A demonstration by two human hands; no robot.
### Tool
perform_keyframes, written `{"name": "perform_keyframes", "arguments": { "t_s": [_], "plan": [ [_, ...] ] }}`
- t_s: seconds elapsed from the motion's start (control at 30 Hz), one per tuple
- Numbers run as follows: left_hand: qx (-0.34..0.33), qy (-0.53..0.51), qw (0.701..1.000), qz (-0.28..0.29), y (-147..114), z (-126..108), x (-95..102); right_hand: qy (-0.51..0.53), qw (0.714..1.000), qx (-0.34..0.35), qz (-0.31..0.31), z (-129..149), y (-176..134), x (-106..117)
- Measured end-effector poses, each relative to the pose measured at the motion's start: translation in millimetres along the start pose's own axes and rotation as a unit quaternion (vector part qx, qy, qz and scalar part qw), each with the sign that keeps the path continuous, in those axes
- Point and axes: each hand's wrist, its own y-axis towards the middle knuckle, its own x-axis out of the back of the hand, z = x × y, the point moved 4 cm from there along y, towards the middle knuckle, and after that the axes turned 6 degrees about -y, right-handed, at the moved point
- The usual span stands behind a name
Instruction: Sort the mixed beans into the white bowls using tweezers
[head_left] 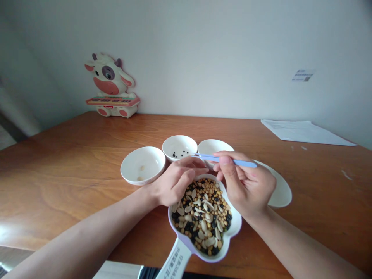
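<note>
- Brown wooden table (72,155) is seen from the head camera, backed by a pale wall (203,58) to which a small label (303,75) is fixed; its print is too small to be read.
- At the back left, a cow-shaped toy keyboard (112,87) is placed; at the back right, white papers (308,132) are laid.
- Between the arms, a lilac-rimmed dish (237,224) is filled with mixed beans and peanuts (203,217); its lettered handle is cut off by the bottom edge.
- Beyond it, a left bowl (131,164) with pale pieces, a middle bowl (174,142) with a few black beans, and a right bowl (213,145) are lined up.
- Blue tweezers (245,163) are gripped by the right hand (250,180), their tips pointed left by the middle bowl's near rim; whether anything is pinched cannot be told.
- The left hand (178,182) is laid over the dish's far left rim, fingers reaching forward; whether the rim is grasped cannot be told.
- The right bowl's near side and a white dish (280,190) farther right are partly hidden by the right hand.
</note>
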Motion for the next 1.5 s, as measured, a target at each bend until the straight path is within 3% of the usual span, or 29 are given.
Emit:
{"name": "perform_keyframes", "arguments": {
  "t_s": [0.07,0.17,0.33,0.6,0.8,0.97,1.17,1.27,1.5],
  "plan": [
    [-0.077,0.081,0.993,0.036,-1.6,-9.0,3.0,-0.008,0.999,0.033,0.014,5.2,0.6,-0.1],
    [-0.128,0.126,0.982,0.063,-2.0,-14.3,4.8,-0.009,0.995,0.094,0.033,14.4,0.9,-1.3],
    [-0.116,0.099,0.987,0.049,-0.9,-14.0,3.2,0.008,0.983,0.170,0.065,23.5,0.6,-4.0],
    [-0.129,0.138,0.980,0.070,-3.0,-15.5,3.4,-0.029,0.987,0.152,0.032,18.3,1.8,-2.4],
    [-0.128,0.138,0.980,0.059,-2.5,-13.7,3.8,-0.010,0.980,0.189,0.056,21.8,2.5,-1.5],
    [-0.117,0.116,0.985,0.052,-2.6,-12.7,4.1,-0.030,0.988,0.146,0.037,17.1,3.1,-0.8],
    [-0.129,0.135,0.980,0.062,-1.6,-16.7,2.9,-0.004,0.984,0.164,0.070,19.2,1.9,-2.7],
    [-0.114,0.145,0.982,0.047,-2.5,-14.7,2.3,-0.011,0.991,0.127,0.047,15.6,2.6,-1.3],
    [-0.120,0.191,0.974,0.010,-2.9,-14.6,0.5,0.027,0.988,0.134,0.074,16.9,2.1,-4.7]
  ]
}}
